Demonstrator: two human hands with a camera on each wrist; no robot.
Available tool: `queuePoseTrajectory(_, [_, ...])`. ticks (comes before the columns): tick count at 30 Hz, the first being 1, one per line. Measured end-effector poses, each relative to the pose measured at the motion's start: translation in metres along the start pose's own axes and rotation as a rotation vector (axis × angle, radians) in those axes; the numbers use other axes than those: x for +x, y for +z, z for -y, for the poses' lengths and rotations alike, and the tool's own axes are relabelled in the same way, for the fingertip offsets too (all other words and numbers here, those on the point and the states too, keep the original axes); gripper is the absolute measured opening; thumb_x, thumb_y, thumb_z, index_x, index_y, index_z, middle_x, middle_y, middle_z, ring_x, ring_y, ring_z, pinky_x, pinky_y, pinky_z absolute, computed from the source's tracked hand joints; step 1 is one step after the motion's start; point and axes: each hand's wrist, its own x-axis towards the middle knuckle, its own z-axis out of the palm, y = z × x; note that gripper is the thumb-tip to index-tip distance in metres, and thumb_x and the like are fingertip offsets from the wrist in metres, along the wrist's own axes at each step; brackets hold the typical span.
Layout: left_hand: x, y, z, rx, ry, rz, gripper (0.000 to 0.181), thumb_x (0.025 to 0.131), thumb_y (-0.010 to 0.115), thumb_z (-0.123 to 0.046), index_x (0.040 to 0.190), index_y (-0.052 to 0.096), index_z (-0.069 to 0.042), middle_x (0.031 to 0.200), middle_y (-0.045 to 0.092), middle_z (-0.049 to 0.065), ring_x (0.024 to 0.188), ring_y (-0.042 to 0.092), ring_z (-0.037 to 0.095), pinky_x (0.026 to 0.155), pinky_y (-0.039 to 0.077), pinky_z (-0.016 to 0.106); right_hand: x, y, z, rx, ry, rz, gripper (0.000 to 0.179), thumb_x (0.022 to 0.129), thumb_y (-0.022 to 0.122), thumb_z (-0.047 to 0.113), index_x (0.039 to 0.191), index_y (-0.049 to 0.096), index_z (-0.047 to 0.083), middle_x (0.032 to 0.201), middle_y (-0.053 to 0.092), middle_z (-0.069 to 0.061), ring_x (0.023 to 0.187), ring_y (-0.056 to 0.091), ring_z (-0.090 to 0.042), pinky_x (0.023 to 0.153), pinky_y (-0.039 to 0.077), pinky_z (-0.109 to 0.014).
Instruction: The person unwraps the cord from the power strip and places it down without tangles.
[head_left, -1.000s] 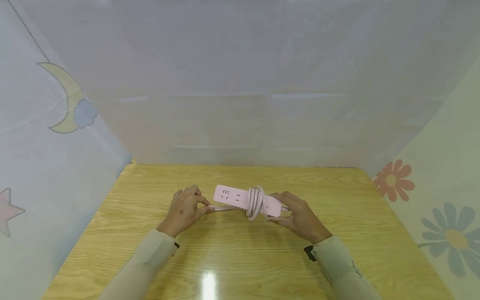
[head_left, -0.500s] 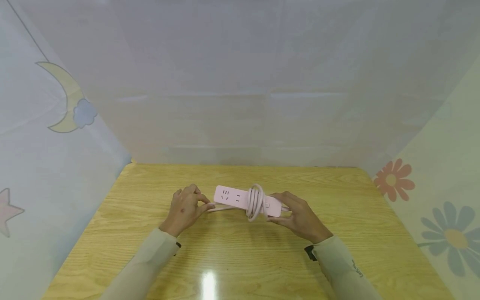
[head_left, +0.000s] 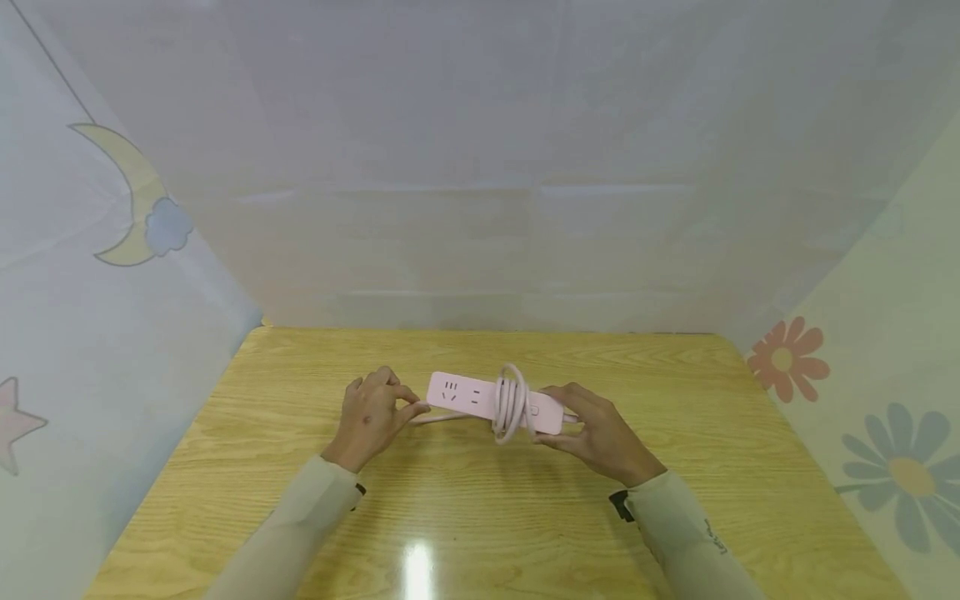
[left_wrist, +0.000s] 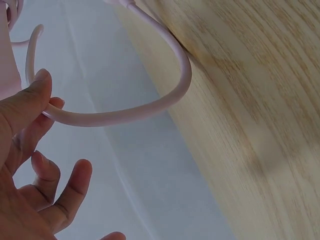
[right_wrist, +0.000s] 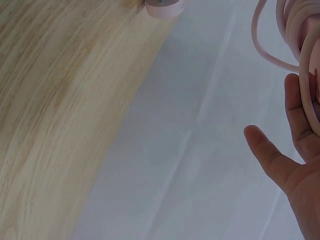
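A pink power strip [head_left: 462, 395], its sockets facing up toward the head camera, is held slightly tilted over the table. Its pale pink cable [head_left: 511, 406] is wound in several loops around the strip's body. My right hand [head_left: 602, 435] grips the strip's right end, beside the switch. At the other end, my left hand [head_left: 371, 418] pinches a run of the cable between thumb and index finger. In the left wrist view the cable [left_wrist: 125, 116] leaves those fingertips and bends round toward the table. Part of the plug [right_wrist: 165, 8] shows at the top of the right wrist view.
The wooden table [head_left: 480, 517] reaches back to a pale cloth wall [head_left: 450, 250]. Printed cloth stands on both sides, with a moon [head_left: 135, 196] on the left and flowers [head_left: 782, 360] on the right.
My left hand has shifted slightly right, closer to the strip's end, still with the cable. One loop around the strip stands a little higher. My right hand and the strip are nearly still.
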Motion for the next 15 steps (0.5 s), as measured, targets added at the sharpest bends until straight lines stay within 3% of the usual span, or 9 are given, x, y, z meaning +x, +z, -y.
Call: queuePoseTrajectory(15, [0.0015,0.0036,0.0017,-0.009,0.008,-0.062,0.017,0.079,0.086,-0.028,0.077,0.079,-0.013,0.080,0.057,0.002,0.069,0.051,0.016,0.084,0.045,0.061,-0.0003,0.0002,-0.0004,0.010,0.004,0.002,0.065,0.071,0.091,0.013,0.130,0.063,0.011,0.110,0.066,0.001,0.094,0.064,-0.013,0.074,0.058,-0.035])
